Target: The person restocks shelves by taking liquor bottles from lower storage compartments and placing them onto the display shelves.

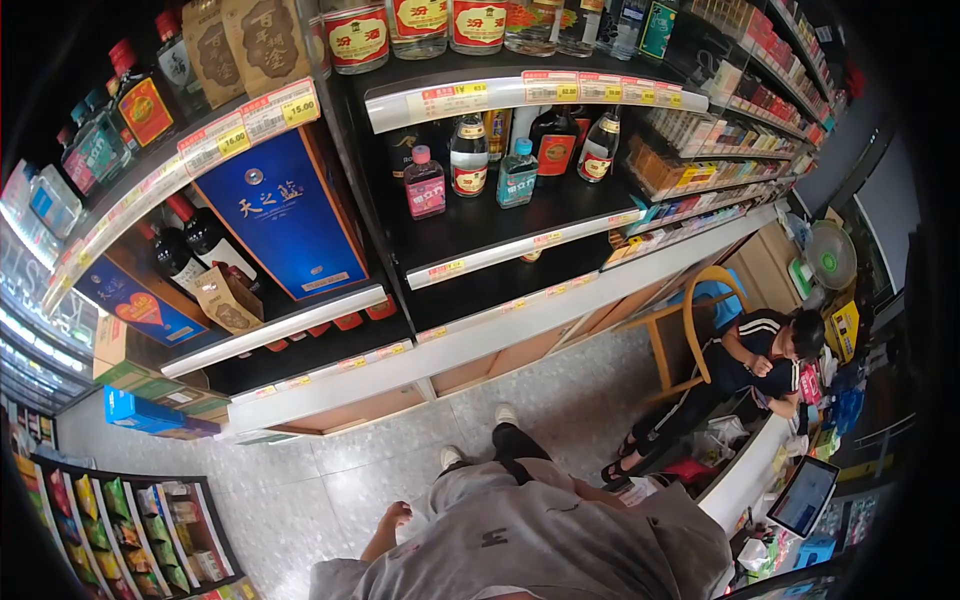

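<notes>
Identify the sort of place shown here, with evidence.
Probably a convenience store or similar shop: clear glass bottles with red-and-yellow labels stand in a row, rectangular white-and-yellow tags show prices such as 15.00, and bright green and yellow packets are displayed in rows.

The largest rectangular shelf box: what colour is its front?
The largest rectangular box has a blue front (head view).

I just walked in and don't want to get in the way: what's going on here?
The camera wearer stands facing liquor shelves. Their left hand hangs low, loosely curled, with nothing visible in it; the right hand can't be made out. No bottle is being touched: the pink-capped bottle and teal-capped bottle stand upright together. Another person appears seated on a wooden chair, near a tilted screen.
</notes>
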`<state>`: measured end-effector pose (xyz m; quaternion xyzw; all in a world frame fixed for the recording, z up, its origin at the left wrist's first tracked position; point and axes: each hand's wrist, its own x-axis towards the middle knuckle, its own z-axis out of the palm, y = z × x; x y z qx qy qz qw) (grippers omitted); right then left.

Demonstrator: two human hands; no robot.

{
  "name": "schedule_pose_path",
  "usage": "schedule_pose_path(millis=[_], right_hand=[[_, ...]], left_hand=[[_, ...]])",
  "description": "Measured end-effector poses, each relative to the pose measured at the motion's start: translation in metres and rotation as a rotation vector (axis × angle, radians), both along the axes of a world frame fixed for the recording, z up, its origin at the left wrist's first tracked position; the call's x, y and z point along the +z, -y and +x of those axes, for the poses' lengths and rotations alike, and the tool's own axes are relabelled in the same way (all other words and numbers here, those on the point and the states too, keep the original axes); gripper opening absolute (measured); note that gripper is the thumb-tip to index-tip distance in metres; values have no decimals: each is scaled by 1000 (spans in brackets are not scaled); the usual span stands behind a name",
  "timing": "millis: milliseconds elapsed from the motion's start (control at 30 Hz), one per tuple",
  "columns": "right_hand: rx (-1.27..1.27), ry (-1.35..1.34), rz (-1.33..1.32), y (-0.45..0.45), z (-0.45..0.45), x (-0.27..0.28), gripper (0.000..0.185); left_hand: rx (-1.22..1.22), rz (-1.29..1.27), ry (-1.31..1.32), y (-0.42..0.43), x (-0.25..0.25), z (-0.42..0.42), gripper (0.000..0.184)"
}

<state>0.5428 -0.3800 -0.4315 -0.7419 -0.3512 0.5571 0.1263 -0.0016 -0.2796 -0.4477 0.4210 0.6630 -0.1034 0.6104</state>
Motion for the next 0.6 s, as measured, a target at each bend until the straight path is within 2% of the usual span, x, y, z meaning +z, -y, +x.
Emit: schedule_pose_path(millis=[33,67,167,267,367,433,467,533,600], right_hand=[[2,3,7,-5,3,-2,26],[-2,-1,10,-4,2,4,26],[14,10,-3,-4,17,-9,26],[52,19,-13,-2,46,-20,26],[111,27,2,-11,88,-36,25],[178,46,50,-25,123,-43,25],[216,59,85,-32,141,-48,25],[330,181,247,-60,175,-62,25],[388,480,478,-100,196,-62,27]], left_hand=[[-108,99,-24,-3,-1,3,25],[-72,101,7,-12,7,11,20],[-44,218,-89,-41,15,48,21],[104,195,64,-63,-16,76,21],[108,217,45,-87,-11,121,19],[209,81,289,-98,-17,149,19],[292,22,262,-104,2,178,22],[433,-59,427,-124,23,228,26],[489,3,543,-153,42,284,29]])
